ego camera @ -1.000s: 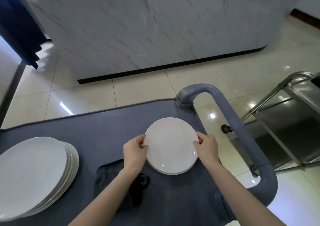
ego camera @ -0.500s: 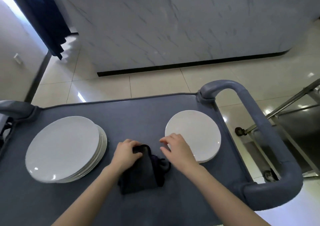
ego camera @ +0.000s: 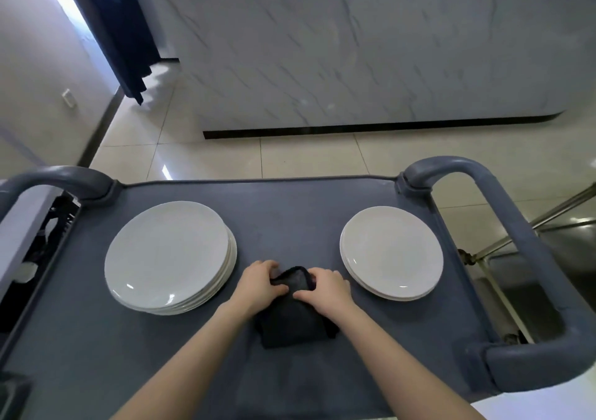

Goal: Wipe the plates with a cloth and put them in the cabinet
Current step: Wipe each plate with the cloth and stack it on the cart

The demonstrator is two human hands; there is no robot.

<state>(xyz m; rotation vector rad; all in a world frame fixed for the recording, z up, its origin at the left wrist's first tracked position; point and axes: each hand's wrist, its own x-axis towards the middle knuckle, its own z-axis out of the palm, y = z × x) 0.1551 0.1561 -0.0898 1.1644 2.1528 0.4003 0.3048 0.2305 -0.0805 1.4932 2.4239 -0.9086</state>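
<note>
With fingers (ego camera: 269, 266) curled tight, grips the far edge of the dark cloth (ego camera: 290, 323) in both the left hand (ego camera: 258, 285) and the right hand (ego camera: 325, 289). Lies folded near the middle of the grey cart top (ego camera: 290, 213), between two piles of white plates: taller stack (ego camera: 167, 255) to the left, shorter stack (ego camera: 392, 252) to the right, both just apart from the hands.

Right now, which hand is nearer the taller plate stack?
Left. The left hand grips the cloth just right of the taller stack; right hand grips it farther right, beside the shorter stack.
</note>
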